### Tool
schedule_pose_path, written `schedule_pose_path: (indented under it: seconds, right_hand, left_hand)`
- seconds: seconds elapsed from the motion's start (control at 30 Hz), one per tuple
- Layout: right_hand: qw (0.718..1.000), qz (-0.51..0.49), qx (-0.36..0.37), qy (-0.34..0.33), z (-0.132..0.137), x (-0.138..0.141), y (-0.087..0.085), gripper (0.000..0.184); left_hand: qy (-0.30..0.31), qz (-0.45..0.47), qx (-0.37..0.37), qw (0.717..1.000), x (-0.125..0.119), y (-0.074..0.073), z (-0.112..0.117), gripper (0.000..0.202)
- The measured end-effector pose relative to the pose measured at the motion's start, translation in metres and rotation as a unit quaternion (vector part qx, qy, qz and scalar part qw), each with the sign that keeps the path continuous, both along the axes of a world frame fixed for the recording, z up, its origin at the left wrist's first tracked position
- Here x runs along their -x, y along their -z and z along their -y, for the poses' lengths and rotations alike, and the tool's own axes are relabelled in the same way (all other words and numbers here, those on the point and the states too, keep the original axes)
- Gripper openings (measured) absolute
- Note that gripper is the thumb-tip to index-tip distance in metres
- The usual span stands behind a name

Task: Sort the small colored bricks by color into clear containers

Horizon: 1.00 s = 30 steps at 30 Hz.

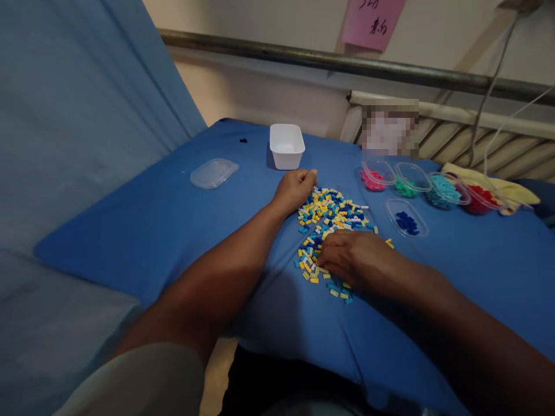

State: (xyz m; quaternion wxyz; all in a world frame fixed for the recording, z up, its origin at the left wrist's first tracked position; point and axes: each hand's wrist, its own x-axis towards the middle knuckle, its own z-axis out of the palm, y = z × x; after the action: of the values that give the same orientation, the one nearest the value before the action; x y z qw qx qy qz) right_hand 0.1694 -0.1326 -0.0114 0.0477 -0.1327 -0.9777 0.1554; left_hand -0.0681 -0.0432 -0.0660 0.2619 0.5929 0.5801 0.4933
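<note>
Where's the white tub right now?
Head view, upper middle: the white tub stands on the blue cloth, just beyond the left hand, right of the clear lid.

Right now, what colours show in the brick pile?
The brick pile mixes yellows, blues and white, clearest in head view.

Two hands (pixel 297 189), one white tub (pixel 288 160), four deep clear tubs (pixel 440 203).

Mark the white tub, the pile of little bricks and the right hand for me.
White tub (pixel 288 160): head view, on its front wall.
Pile of little bricks (pixel 337 216): head view, on bricks between the two hands.
Right hand (pixel 355 255): head view, on the back of the hand.
</note>
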Motion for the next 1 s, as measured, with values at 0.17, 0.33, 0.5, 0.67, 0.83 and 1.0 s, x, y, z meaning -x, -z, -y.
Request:
schedule_pose_path:
  seconds: [0.17,0.33,0.5,0.67,0.83,1.0]
  right_hand:
    - [0.999,0.019,0.007,0.028,0.003,-0.002,-0.001,0.022]
    - [0.997,-0.040,0.046,0.043,-0.010,-0.014,-0.013,0.013]
    - [0.988,-0.092,0.006,0.122,-0.026,-0.026,-0.020,0.013]
    - [0.997,-0.032,0.013,0.073,-0.018,-0.010,-0.008,0.017]
    - [0.997,-0.011,0.005,0.081,-0.018,-0.006,-0.001,0.020]
    - [0.996,0.022,-0.004,0.088,-0.021,-0.002,-0.007,0.019]
  left_hand:
    - [-0.006,0.000,0.016,1.000,-0.001,-0.001,0.001,0.049]
    - [0.004,0.000,0.001,1.000,0.000,0.000,0.001,0.049]
    - [0.010,0.006,-0.011,1.000,0.000,0.000,0.001,0.048]
    - [0.001,-0.006,0.015,1.000,-0.001,-0.002,0.002,0.049]
    - [0.005,0.001,0.005,1.000,-0.001,-0.002,0.002,0.048]
    - [0.005,-0.008,-0.006,1.000,0.000,0.000,0.000,0.049]
